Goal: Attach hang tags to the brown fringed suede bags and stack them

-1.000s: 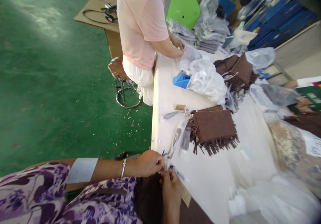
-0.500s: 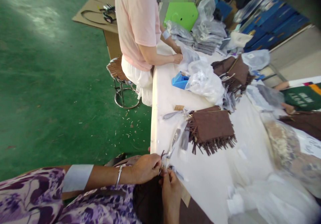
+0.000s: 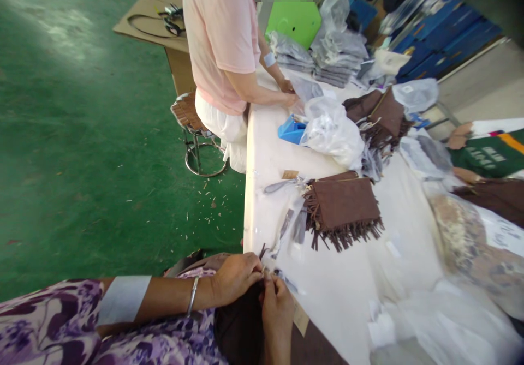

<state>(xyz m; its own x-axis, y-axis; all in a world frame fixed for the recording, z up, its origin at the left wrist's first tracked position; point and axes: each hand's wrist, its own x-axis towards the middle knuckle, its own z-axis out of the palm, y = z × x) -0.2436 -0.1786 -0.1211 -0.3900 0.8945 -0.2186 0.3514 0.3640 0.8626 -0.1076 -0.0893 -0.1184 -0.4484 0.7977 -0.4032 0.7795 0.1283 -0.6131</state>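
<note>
My left hand (image 3: 236, 279), a bracelet on its wrist, meets my right hand (image 3: 277, 306) at the table's near edge. Both pinch at the same spot, with the fingertips almost touching. What lies between them is small and mostly hidden; a thin dark strip (image 3: 262, 251) sticks up beside it. Beneath the hands is a dark brown bag or cloth (image 3: 239, 324), partly covered. A tan tag (image 3: 301, 321) lies beside my right hand. Just beyond, a brown fringed pouch (image 3: 346, 204) rests flat, with a grey wrapped strap (image 3: 282, 234) near it.
Across the white table (image 3: 270, 157), a person in a pink shirt (image 3: 221, 32) handles a plastic bag. A blue box (image 3: 291, 130), a white plastic bag (image 3: 333, 133) and another brown fringed bag (image 3: 379, 117) stand farther back. Another person's hands show at right, by clear packaging (image 3: 450, 310).
My hands stay together at nearly the same spot, with the fingers slightly shifted. The pink-shirted person's hands have moved a little at the plastic bag. The whole view has shifted slightly.
</note>
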